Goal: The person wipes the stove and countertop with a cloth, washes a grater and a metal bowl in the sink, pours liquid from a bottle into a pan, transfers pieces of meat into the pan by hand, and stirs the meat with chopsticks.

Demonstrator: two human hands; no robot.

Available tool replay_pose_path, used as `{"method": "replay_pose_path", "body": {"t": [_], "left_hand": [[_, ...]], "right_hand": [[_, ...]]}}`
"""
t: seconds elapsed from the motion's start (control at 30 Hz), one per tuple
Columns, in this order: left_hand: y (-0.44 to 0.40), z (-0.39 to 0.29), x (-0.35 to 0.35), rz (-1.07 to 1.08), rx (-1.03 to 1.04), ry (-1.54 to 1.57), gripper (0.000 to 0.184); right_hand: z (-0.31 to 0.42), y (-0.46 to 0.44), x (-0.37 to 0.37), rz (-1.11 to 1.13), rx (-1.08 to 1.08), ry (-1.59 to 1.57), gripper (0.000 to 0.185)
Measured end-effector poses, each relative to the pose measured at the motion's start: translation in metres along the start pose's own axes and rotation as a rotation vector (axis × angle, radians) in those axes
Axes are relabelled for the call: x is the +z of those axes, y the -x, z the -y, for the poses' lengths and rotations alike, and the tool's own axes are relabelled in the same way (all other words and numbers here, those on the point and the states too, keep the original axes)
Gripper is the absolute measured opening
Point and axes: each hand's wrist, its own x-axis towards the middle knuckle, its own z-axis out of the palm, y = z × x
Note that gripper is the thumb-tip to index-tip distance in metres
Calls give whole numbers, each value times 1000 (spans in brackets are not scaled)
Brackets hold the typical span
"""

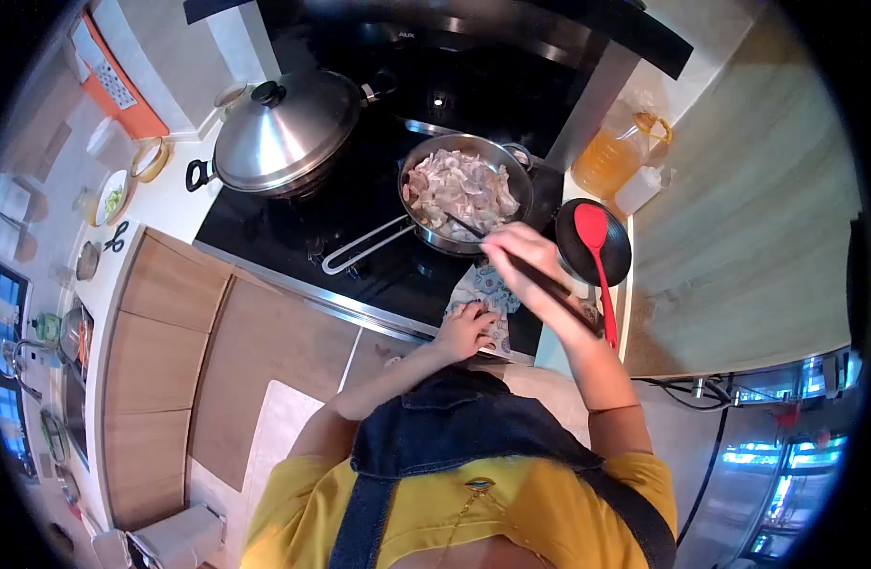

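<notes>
My right hand (526, 254) is wrapped round a pair of long dark chopsticks (551, 286). Their tips reach into a steel frying pan (443, 245) on the hob, among pale pink and greyish pieces of meat (462, 190). Lying on a patterned cloth (491, 289) at the hob's front edge is my left hand (465, 332), its fingers apart. The pan's looped handle (364, 245) points toward the front left.
A lidded steel wok (288, 137) stands on the left of the black hob (274, 228). To the right are a red spatula (595, 237) across a round black lid or pan (570, 228), an oil jug (611, 156) and a white bottle (638, 192). Scissors (117, 237) lie on the left counter.
</notes>
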Motion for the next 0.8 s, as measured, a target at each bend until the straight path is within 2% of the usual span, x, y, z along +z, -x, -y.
{"method": "replay_pose_path", "body": {"t": [0.07, 0.13, 0.2, 0.27, 0.37, 0.4, 0.47, 0.53, 0.57, 0.6, 0.67, 0.73, 0.8], "left_hand": [[3, 15, -6, -26, 72, 1, 37], [18, 40, -7, 55, -154, -58, 27], [36, 64, -30, -116, -162, -39, 19], [54, 74, -57, -164, -268, -138, 19], [60, 78, -89, -248, -329, 37, 19], [57, 73, -98, -249, -328, 38, 19], [51, 57, -122, -439, -228, 75, 21], [46, 47, -150, -551, -167, 25, 22], [44, 48, -168, -598, -143, -17, 23], [39, 56, -193, -703, -176, -126, 26], [31, 72, -213, -649, -284, -304, 34], [23, 88, -217, -521, -374, -326, 40], [13, 107, -210, -335, -243, -372, 52]], "right_hand": [[-9, 9, 16, -38, 6, -4, 8], [-18, 17, 4, -4, 66, -38, 8], [-8, 22, -21, 20, 235, -33, 9], [-4, 21, -38, 40, 300, 0, 8], [-14, 23, -23, 14, 270, 20, 8], [-18, 23, -15, -19, 218, 4, 8], [-20, 20, -8, -24, 197, -46, 9], [-19, 17, -17, -15, 316, -96, 9], [-3, 10, -31, -39, 499, -144, 8], [6, 9, -47, -154, 475, -200, 8], [15, 9, -48, -245, 408, -243, 9], [4, 11, -34, -219, 359, -72, 9], [-16, 16, -6, -188, 435, -74, 11]]}}
